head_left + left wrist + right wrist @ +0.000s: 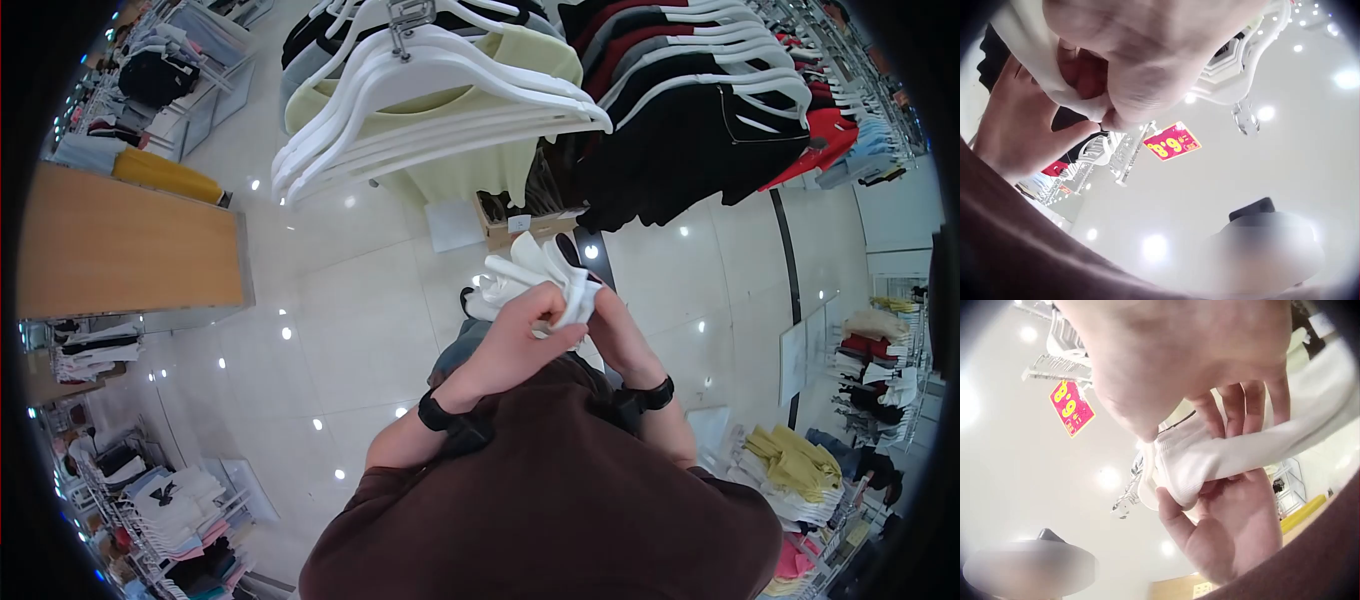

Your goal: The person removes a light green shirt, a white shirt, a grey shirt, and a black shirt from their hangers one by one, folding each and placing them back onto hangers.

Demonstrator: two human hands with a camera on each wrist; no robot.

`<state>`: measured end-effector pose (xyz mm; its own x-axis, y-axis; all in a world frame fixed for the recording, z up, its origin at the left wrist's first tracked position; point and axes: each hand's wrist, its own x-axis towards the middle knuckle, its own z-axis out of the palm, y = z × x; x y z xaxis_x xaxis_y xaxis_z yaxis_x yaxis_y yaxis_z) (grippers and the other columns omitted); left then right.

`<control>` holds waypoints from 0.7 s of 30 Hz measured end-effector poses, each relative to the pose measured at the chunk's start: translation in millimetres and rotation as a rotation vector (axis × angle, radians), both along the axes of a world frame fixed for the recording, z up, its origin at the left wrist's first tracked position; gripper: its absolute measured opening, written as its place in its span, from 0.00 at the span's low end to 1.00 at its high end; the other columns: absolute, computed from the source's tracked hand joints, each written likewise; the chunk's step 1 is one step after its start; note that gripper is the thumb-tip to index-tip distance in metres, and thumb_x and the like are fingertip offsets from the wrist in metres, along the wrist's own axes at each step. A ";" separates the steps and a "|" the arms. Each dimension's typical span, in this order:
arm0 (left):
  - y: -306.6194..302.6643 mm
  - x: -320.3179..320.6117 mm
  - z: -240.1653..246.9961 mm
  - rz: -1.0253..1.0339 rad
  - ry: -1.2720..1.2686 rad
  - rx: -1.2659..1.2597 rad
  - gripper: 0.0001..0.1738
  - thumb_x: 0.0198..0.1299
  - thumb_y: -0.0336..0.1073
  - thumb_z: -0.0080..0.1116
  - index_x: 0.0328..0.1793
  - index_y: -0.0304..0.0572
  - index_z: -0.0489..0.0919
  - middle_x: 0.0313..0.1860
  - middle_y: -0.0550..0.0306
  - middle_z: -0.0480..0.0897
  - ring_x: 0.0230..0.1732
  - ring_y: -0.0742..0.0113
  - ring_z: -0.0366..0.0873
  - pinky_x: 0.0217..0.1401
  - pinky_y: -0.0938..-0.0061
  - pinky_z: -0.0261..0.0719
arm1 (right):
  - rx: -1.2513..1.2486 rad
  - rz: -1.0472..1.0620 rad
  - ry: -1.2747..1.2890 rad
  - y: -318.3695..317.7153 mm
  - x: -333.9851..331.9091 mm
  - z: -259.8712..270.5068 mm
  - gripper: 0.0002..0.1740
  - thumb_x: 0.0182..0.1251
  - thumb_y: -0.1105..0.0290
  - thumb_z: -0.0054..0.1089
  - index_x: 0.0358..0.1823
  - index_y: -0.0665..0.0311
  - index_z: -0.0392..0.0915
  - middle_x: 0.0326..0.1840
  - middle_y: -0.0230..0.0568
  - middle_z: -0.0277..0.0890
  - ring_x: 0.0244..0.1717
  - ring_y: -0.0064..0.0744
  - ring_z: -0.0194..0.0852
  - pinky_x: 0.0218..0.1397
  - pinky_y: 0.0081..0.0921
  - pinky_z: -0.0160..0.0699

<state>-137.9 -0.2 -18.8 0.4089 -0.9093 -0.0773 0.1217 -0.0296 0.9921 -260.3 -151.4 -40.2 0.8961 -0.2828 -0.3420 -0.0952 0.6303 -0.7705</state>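
Note:
A bunched white garment (575,290) is held between both hands in front of the chest. My left hand (520,340) pinches its near edge between thumb and curled fingers. On its other side my right hand (622,335) grips the cloth. In the right wrist view the white ribbed fabric (1188,465) passes between the two hands, the left hand (1235,525) below it and the right hand (1197,362) above. The left wrist view shows white cloth (1038,56) beside the left hand (1154,44). A dark piece (568,250) shows at the garment's far side.
White hangers (440,70) with a pale green top (510,160) hang ahead. Black clothes (680,140) hang to the right of them. A cardboard box (520,232) stands below. A wooden-topped counter (130,240) is at the left, and folded clothes (790,465) lie at the lower right.

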 end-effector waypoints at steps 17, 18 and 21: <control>37.5 26.7 -55.7 0.383 -0.188 0.227 0.11 0.67 0.33 0.67 0.46 0.38 0.76 0.43 0.55 0.85 0.44 0.62 0.83 0.53 0.68 0.81 | 0.352 -0.260 -0.108 -29.8 -25.4 -21.2 0.23 0.89 0.57 0.39 0.70 0.64 0.73 0.69 0.43 0.80 0.70 0.36 0.77 0.78 0.39 0.70; 36.7 25.2 -56.0 0.382 -0.187 0.227 0.11 0.67 0.33 0.67 0.46 0.38 0.76 0.43 0.55 0.85 0.44 0.62 0.83 0.53 0.68 0.81 | 0.358 -0.239 -0.153 -32.0 -25.2 -19.0 0.19 0.89 0.58 0.41 0.63 0.63 0.75 0.62 0.40 0.83 0.65 0.34 0.79 0.74 0.37 0.73; 30.8 17.7 -55.9 0.339 -0.099 0.190 0.17 0.67 0.36 0.68 0.59 0.40 0.79 0.40 0.59 0.82 0.38 0.70 0.79 0.47 0.72 0.79 | 0.273 -0.266 -0.068 -30.4 -23.5 -9.0 0.14 0.88 0.60 0.45 0.47 0.59 0.76 0.45 0.31 0.81 0.49 0.27 0.81 0.61 0.30 0.78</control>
